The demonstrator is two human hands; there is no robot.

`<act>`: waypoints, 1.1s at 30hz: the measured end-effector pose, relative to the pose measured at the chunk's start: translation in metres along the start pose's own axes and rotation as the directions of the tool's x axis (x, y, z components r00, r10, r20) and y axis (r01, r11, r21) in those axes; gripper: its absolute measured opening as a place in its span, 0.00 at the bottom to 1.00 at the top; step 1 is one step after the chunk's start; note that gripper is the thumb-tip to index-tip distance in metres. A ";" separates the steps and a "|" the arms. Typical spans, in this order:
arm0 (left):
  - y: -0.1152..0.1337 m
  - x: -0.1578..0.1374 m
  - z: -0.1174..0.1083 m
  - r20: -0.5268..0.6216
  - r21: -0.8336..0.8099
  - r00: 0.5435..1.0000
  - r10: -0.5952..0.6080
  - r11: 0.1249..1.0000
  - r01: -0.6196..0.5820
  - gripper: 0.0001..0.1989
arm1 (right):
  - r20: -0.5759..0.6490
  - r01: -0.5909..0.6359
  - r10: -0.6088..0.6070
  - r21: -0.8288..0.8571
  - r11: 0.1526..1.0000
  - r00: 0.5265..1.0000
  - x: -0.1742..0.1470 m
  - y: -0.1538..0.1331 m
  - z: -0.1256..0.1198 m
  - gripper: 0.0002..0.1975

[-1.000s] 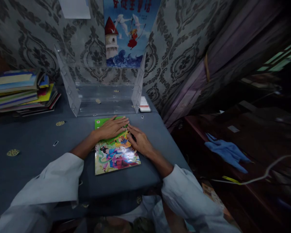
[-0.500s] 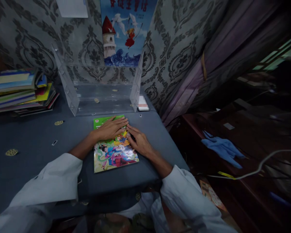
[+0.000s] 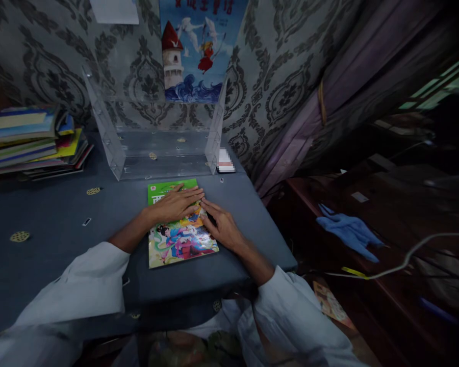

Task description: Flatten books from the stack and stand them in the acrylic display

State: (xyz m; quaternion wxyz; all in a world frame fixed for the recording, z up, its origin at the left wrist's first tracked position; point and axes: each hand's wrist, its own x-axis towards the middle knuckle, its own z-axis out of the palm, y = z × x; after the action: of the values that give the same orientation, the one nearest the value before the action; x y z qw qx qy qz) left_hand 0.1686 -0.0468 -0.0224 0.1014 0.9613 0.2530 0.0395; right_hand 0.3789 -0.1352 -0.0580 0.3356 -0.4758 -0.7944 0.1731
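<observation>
A children's picture book [image 3: 183,243] with a green top and colourful cartoon figures lies closed on the table. My left hand [image 3: 178,203] rests flat across its upper part, fingers stretched toward the right edge and covering some of the cover. At the book's right edge, my right hand [image 3: 221,223] touches the cover with its fingers extended. The fingertips of both hands are close together near the upper right of the book. Behind the book stands a clear acrylic rack [image 3: 160,166].
Stacked books [image 3: 26,137] stand at the table's left. A small white item [image 3: 225,162], blurred out, lies right of the rack. A blue poster-like book cover [image 3: 197,56] is against the patterned wall. Right of the table are a blue cloth [image 3: 348,229] and a pale cable [image 3: 409,257].
My left hand has slid slightly down and right over the cover, showing more of its white title lettering. My right hand stays at the book's right edge.
</observation>
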 end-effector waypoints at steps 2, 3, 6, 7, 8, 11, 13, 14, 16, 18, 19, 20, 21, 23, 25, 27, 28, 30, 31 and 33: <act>0.002 -0.001 0.000 -0.001 -0.005 1.000 0.007 1.000 -0.007 0.29 | 0.000 -0.005 0.005 -0.005 1.000 1.000 -0.002 -0.001 0.000 0.23; 0.003 -0.001 0.001 -0.001 -0.005 1.000 0.010 1.000 -0.010 0.29 | -0.002 -0.006 0.006 -0.008 1.000 1.000 -0.003 -0.001 0.000 0.23; 0.006 -0.002 0.001 -0.004 -0.001 1.000 0.011 1.000 -0.011 0.29 | -0.008 -0.004 0.004 -0.006 1.000 1.000 -0.007 -0.002 0.000 0.23; 0.007 -0.003 0.002 -0.003 0.000 1.000 0.010 1.000 -0.010 0.29 | -0.012 -0.004 0.004 -0.002 1.000 1.000 -0.008 -0.003 0.000 0.23; 0.008 -0.003 0.002 -0.001 0.001 1.000 0.009 1.000 -0.009 0.29 | -0.014 -0.004 0.004 0.003 1.000 1.000 -0.009 -0.003 0.000 0.23; 0.011 -0.005 0.003 0.002 0.006 1.000 0.011 1.000 -0.011 0.29 | -0.022 -0.008 0.008 0.009 1.000 1.000 -0.013 -0.006 0.000 0.23; 0.013 -0.006 0.003 -0.003 0.011 1.000 0.012 1.000 -0.012 0.28 | -0.025 -0.013 0.013 0.004 1.000 1.000 -0.015 -0.008 -0.001 0.23; 0.013 -0.006 0.003 -0.005 0.012 1.000 0.016 1.000 -0.015 0.27 | -0.025 -0.014 0.014 0.002 1.000 1.000 -0.016 -0.009 -0.002 0.23; 0.014 -0.007 0.004 -0.006 0.014 1.000 0.025 1.000 -0.025 0.27 | -0.024 -0.014 0.014 0.003 1.000 1.000 -0.019 -0.012 -0.003 0.23; 0.015 -0.008 0.006 -0.007 0.016 0.999 0.035 0.999 -0.035 0.27 | -0.025 -0.014 0.014 0.009 1.000 1.000 -0.021 -0.015 -0.004 0.22; 0.016 -0.009 0.006 -0.010 0.018 0.999 0.039 0.999 -0.039 0.27 | -0.026 -0.011 0.012 0.010 1.000 1.000 -0.022 -0.016 -0.004 0.22; 0.017 -0.009 0.007 -0.014 0.021 0.999 0.042 0.999 -0.042 0.27 | -0.026 -0.009 0.009 0.010 1.000 1.000 -0.023 -0.017 -0.005 0.22; 0.018 -0.010 0.008 -0.019 0.024 0.999 0.044 0.999 -0.044 0.27 | -0.029 -0.005 0.005 0.010 1.000 1.000 -0.024 -0.018 -0.005 0.22; 0.020 -0.012 0.008 -0.027 0.030 0.998 0.051 0.998 -0.050 0.27 | -0.035 0.000 0.000 0.009 1.000 0.999 -0.026 -0.020 -0.006 0.22; 0.023 -0.014 0.008 -0.033 0.037 0.998 0.061 0.998 -0.060 0.28 | -0.039 0.006 -0.006 0.010 1.000 0.999 -0.029 -0.021 -0.006 0.22; 0.026 -0.015 0.007 -0.041 0.039 0.996 0.074 0.997 -0.073 0.28 | -0.044 0.015 -0.014 0.009 1.000 0.999 -0.032 -0.022 -0.006 0.22; 0.027 -0.016 0.007 -0.046 0.038 0.996 0.080 0.996 -0.078 0.29 | -0.047 0.021 -0.020 0.007 1.000 0.999 -0.034 -0.022 -0.006 0.21; 0.030 -0.018 0.006 -0.048 0.037 0.995 0.087 0.996 -0.086 0.29 | -0.052 0.029 -0.029 0.002 1.000 0.998 -0.037 -0.023 -0.007 0.21; 0.031 -0.018 0.006 -0.048 0.036 0.995 0.091 0.995 -0.090 0.29 | -0.052 0.031 -0.031 -0.002 1.000 0.998 -0.039 -0.024 -0.007 0.21; 0.033 -0.020 0.007 -0.052 0.035 0.993 0.103 0.994 -0.101 0.28 | -0.048 0.035 -0.036 -0.012 0.999 0.998 -0.042 -0.027 -0.009 0.22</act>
State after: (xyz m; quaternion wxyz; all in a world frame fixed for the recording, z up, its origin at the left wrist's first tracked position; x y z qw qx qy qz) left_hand 0.1683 -0.0862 -0.0221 0.0769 0.9731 0.2067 0.0665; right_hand 0.3813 -0.1855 -0.0513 0.3552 -0.4674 -0.7953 0.1512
